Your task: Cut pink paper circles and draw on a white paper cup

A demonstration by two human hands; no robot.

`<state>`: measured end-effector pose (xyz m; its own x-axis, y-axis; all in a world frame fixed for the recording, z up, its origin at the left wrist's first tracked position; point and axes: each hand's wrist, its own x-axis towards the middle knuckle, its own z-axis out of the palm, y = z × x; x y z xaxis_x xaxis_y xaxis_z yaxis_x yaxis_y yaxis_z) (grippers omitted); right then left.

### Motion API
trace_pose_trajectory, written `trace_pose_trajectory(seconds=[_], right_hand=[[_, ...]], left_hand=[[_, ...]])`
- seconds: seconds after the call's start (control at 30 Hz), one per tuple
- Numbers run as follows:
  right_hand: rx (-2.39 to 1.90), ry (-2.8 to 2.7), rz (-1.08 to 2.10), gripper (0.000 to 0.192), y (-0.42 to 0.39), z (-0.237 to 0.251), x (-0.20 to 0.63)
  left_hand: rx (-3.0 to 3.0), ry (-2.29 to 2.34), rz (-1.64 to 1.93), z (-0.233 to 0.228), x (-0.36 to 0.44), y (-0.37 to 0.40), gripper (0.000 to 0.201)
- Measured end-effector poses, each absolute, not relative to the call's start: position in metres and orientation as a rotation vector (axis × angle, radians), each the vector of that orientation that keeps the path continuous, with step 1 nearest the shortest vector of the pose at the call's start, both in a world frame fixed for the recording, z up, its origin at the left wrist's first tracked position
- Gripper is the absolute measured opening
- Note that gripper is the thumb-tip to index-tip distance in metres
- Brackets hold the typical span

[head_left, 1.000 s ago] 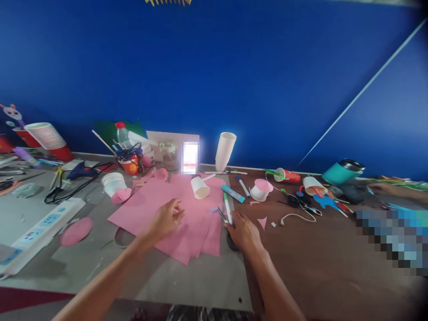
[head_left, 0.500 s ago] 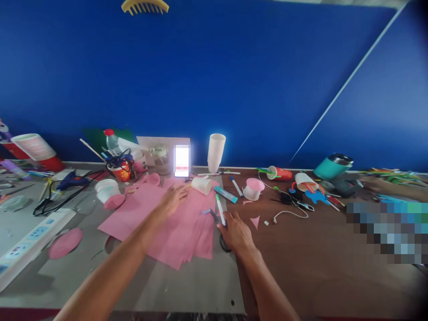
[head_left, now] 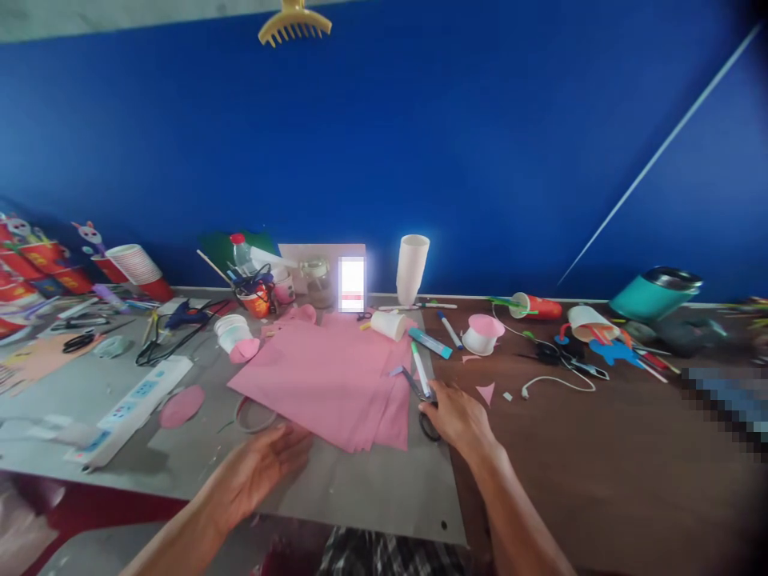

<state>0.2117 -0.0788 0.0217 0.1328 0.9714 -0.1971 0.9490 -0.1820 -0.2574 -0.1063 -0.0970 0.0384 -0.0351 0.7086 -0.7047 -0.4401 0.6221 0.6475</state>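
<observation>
My right hand (head_left: 457, 416) rests on the table at the right edge of a stack of pink paper sheets (head_left: 324, 376), fingers curled over the black handles of a pair of scissors (head_left: 427, 424) whose blades point away from me. My left hand (head_left: 264, 464) hovers just in front of the stack's near edge, palm up, fingers spread, holding nothing. A white paper cup (head_left: 389, 324) lies on its side at the far edge of the sheets. A green-capped marker (head_left: 422, 370) lies beside the scissors' blades.
A power strip (head_left: 135, 404), a pink paper disc (head_left: 182, 406) and a glue gun (head_left: 186, 314) lie at the left. A lit phone (head_left: 351, 283) and stacked white cups (head_left: 412, 268) stand at the wall. Right: a pink-topped cup (head_left: 483, 334), white cable (head_left: 555, 382), teal tumbler (head_left: 654, 292).
My left hand has drawn back from the far part of the pink sheets, near the lying cup, to their near edge. My right hand stays on the scissors. The view has swung left.
</observation>
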Motion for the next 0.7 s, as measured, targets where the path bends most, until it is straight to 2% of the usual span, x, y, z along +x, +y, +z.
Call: trace_pose_trajectory(seconds=[0.33, 0.7], right_hand=[[-2.344, -2.015, 0.415, 0.037, -0.095, 0.036, 0.211], [-2.318, -2.171, 0.380, 0.029, -0.098, 0.035, 0.198]], left_hand=[[0.256, 1.142, 1.119, 0.031, -0.092, -0.079, 0.015], [0.222, 1.163, 1.121, 0.039, -0.117, -0.070, 0.017]])
